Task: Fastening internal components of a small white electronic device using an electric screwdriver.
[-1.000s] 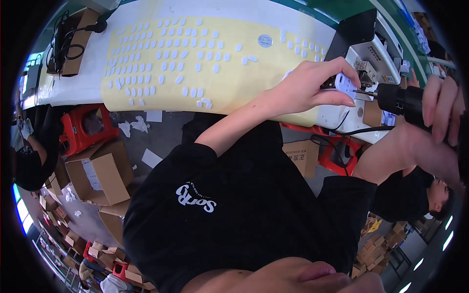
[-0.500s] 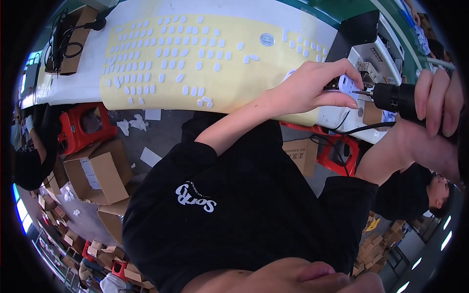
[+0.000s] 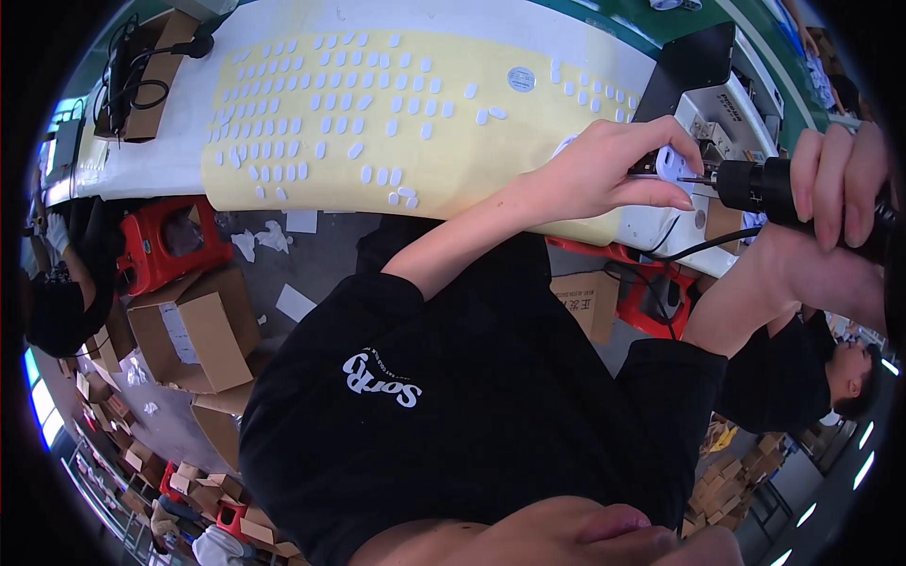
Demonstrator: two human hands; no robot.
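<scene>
A small white plastic casing (image 3: 672,165) is pinched between the thumb and fingers of my left hand (image 3: 613,168), at the right end of the table. My right hand (image 3: 840,184) grips a black electric screwdriver (image 3: 746,185), held nearly level. Its thin metal bit points left and meets the casing's right side; whether it sits in a screw cannot be told. Part of another white piece (image 3: 563,144) shows beside my left wrist. Rows of small white oval pieces (image 3: 335,102) lie on the yellow mat (image 3: 453,179).
Behind my hands stands a white and black box-shaped device (image 3: 722,102). A black cable (image 3: 708,247) runs below the screwdriver. At the far left, a cardboard box (image 3: 156,85) holds black cords. Red stools (image 3: 162,247) and an open carton (image 3: 203,335) are below the table; people sit at either side.
The view has shifted slightly, so the table appears a little farther right. My right hand and the screwdriver have moved slightly left and up; both hands keep their holds.
</scene>
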